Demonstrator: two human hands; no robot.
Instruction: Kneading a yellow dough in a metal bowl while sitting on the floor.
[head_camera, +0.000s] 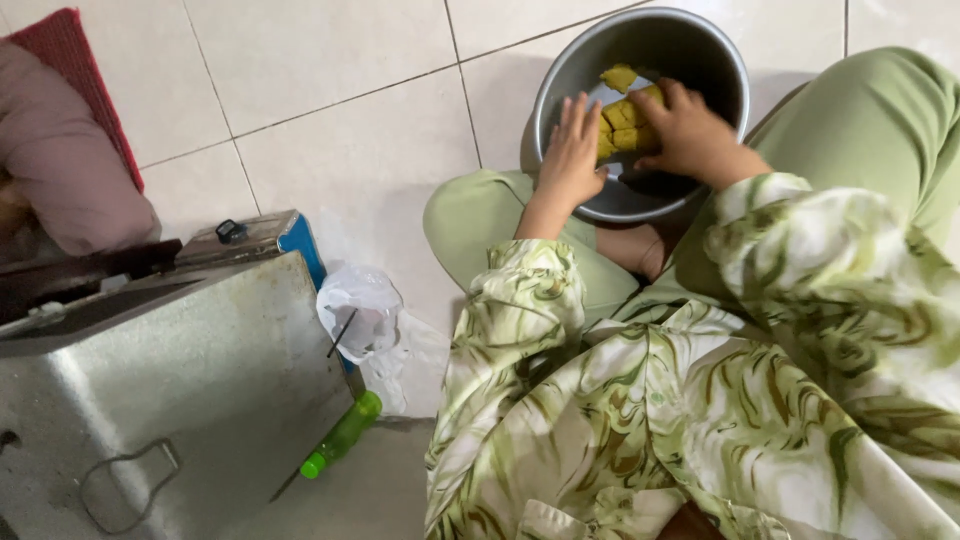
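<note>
A round metal bowl (560, 85) stands on the tiled floor between my knees and holds yellow dough chunks (625, 112). My left hand (572, 152) rests on the bowl's near left rim with its fingers spread, touching the dough. My right hand (690, 135) reaches into the bowl from the right and curls over the yellow pieces. One smaller yellow piece (618, 76) lies apart at the back of the bowl. I wear green trousers and a green-patterned top.
A steel machine box (190, 390) stands at the lower left with a green-handled knife (340, 440) at its edge. A crumpled white plastic bag (360, 310) lies beside it. A pink cushion (50, 160) and red mat (90, 80) sit at the far left.
</note>
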